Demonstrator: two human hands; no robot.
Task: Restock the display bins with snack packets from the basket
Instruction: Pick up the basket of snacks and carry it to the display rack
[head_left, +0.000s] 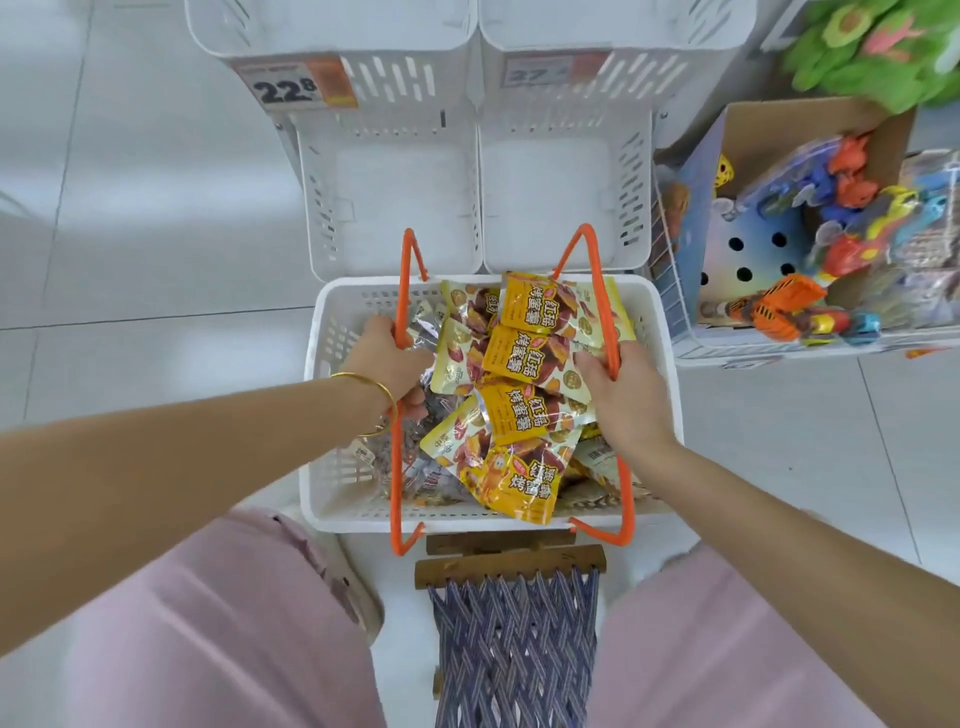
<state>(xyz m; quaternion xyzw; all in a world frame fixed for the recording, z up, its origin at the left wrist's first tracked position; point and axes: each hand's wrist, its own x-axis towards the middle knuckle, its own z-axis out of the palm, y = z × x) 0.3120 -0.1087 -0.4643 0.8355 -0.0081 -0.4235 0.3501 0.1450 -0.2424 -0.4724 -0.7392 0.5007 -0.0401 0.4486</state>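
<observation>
Pale glossy floor tiles (130, 260) lie under everything. Yellow snack packets (519, 358) printed 烤蜜薯 are heaped in the white slotted plastic basket (332, 509) before my knees. My left grip (389, 364) curls round one orange wire handle (410, 249), my right grip (623, 395) round the other handle (592, 244). Just beyond stand two white slotted display bins (317, 208). A price tag (293, 85) above them reads 22 with a small 8.

I count one basket (332, 483) with two orange handles (410, 270), four white bins (389, 208), two price tags (293, 85) and at least four yellow packets (519, 353).
</observation>
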